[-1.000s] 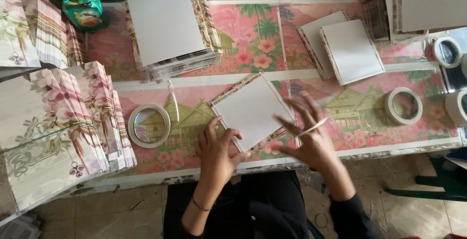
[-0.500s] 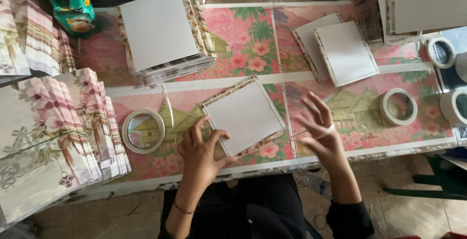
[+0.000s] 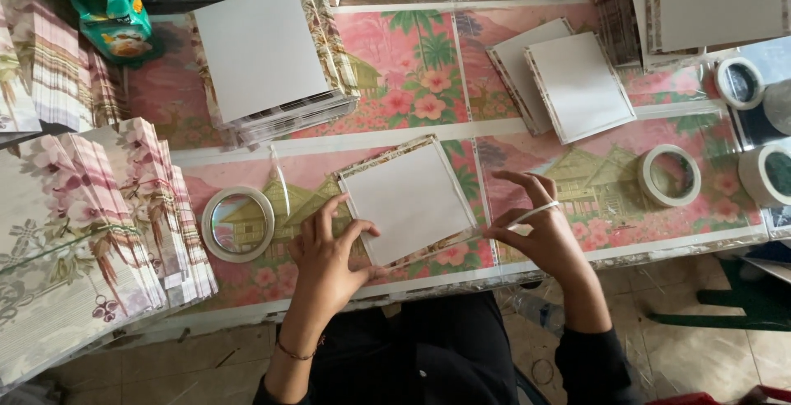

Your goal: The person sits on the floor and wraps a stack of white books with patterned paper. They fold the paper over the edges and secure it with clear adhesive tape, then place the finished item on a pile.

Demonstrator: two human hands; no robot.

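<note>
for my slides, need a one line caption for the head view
Left hand steadies a white square card on a floral table while the right hand holds a tape strip.
</note>
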